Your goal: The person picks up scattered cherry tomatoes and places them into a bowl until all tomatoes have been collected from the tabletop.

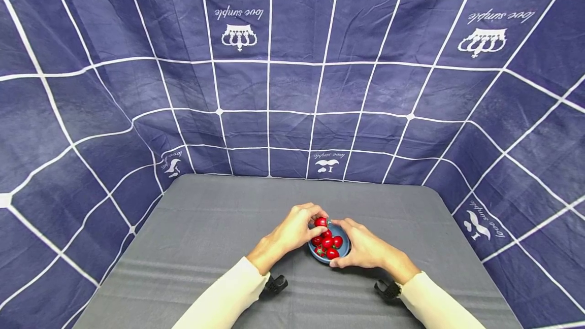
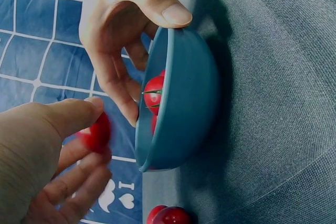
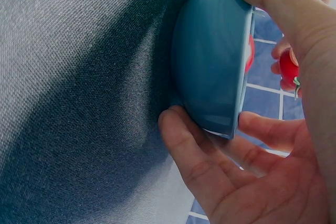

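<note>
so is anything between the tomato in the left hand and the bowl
Nothing visible. The left hand pinches a tomato at the bowl's far rim, and the right hand only grips the bowl's side.

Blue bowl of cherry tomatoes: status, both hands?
Left hand pinches one cherry tomato at the blue bowl rim. Right hand grips the bowl on the grey table. More tomatoes inside. Nothing in the way.

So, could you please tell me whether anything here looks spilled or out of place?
One thing: a cherry tomato lies on the grey cloth outside the blue bowl. The rest sit inside; the left hand pinches one, and the right hand grips the bowl.
</note>
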{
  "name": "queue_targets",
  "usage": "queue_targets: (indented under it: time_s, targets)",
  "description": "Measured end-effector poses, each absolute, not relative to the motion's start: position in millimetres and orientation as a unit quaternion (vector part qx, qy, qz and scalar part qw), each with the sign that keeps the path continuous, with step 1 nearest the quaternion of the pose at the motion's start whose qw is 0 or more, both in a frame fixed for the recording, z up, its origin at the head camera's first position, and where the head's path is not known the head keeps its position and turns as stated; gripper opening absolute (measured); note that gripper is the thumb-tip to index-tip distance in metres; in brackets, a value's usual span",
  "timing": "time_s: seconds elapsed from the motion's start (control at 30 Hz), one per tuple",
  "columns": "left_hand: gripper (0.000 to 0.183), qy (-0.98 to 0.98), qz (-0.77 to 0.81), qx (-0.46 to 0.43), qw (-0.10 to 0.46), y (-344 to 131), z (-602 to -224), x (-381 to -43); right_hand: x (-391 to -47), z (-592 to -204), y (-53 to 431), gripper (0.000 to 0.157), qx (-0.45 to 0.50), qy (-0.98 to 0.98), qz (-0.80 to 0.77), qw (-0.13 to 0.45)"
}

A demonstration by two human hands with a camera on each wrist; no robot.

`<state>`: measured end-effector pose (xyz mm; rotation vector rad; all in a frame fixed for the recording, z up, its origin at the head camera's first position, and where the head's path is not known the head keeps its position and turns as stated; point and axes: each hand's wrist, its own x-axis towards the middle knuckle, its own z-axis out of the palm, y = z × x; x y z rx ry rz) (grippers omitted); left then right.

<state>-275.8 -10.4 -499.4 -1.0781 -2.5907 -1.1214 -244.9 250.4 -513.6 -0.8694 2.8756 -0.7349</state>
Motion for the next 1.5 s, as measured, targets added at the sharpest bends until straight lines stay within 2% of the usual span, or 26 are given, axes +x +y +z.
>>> queue_targets:
  time_s: [0.33,0.9,1.5]
  targets:
    - [0.051,-0.878,-0.343,-0.329,0.063,-17,-498,-274,-245,-514,249,0.111,-0.278,0.93,-0.237,0.029]
    - [0.055,-0.889,-0.328,-0.311,0.077,-39,-496,-279,-245,-512,249,0.11,-0.268,0.932,-0.239,0.039]
    - [0.052,-0.904,-0.301,-0.293,0.077,-73,-516,-279,-243,-516,249,0.108,-0.268,0.932,-0.241,0.031]
